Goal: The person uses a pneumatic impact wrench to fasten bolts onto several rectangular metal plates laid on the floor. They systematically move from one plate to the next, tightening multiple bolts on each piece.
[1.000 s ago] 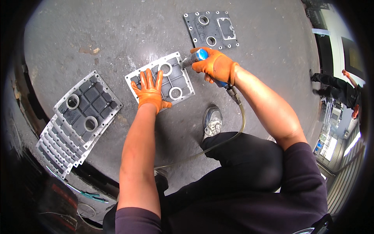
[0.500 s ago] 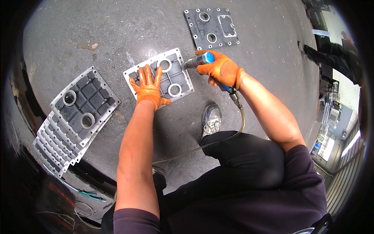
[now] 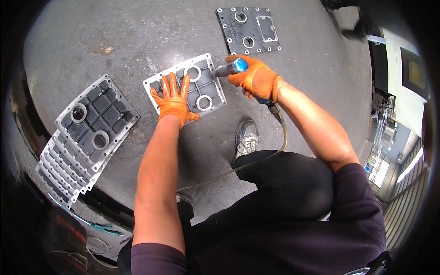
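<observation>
My left hand (image 3: 173,100), in an orange glove, lies with fingers spread on a rectangular cast metal cover plate (image 3: 201,87). That plate has a pale machined rim with small holes, dark ribbed recesses and two round rings. My right hand (image 3: 256,80), gloved the same, is wrapped round a blue and silver air tool (image 3: 232,68) shaped like a pistol. Its nose meets the plate's right edge near the upper ring; the very tip is too small to make out. From the bottom of its handle runs a clear air hose (image 3: 285,133).
On the left, several similar plates (image 3: 98,117) lie overlapped in a row. A darker plate (image 3: 247,32) rests on the grey floor (image 3: 160,27) beyond my right hand. A teal blow gun (image 3: 103,228) lies at lower left. Somebody's dark shoe (image 3: 355,33) shows at upper right.
The tool's nose has shifted slightly down along the plate's right edge. The whole view has moved a little, and the other person's leg and shoe stand farther up. My left hand keeps its place.
</observation>
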`<move>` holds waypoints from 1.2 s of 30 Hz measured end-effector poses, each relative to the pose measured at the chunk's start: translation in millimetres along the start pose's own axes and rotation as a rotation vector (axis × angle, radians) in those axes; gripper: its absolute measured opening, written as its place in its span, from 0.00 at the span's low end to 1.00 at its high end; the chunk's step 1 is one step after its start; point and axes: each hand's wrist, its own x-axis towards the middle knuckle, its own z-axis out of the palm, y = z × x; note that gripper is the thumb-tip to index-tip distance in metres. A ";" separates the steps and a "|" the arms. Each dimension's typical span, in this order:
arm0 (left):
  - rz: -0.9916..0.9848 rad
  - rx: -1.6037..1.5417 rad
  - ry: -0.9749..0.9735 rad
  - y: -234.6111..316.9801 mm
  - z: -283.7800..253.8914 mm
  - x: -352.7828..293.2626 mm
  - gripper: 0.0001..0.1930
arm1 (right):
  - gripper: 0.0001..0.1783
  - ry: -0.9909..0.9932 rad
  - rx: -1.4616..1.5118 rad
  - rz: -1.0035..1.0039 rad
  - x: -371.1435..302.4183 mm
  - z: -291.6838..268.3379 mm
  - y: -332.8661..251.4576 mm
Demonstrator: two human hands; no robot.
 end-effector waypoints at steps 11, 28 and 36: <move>-0.019 0.031 0.045 1.1 5.1 -0.4 0.81 | 0.42 -0.041 -0.029 0.021 -35.4 -8.6 21.1; -0.013 0.046 0.025 -0.4 7.8 1.5 0.80 | 0.38 -0.039 0.015 0.028 -37.4 1.0 35.2; -0.018 0.046 -0.005 1.0 -1.3 -2.5 0.81 | 0.39 -0.055 -0.154 -0.050 -40.1 3.9 34.8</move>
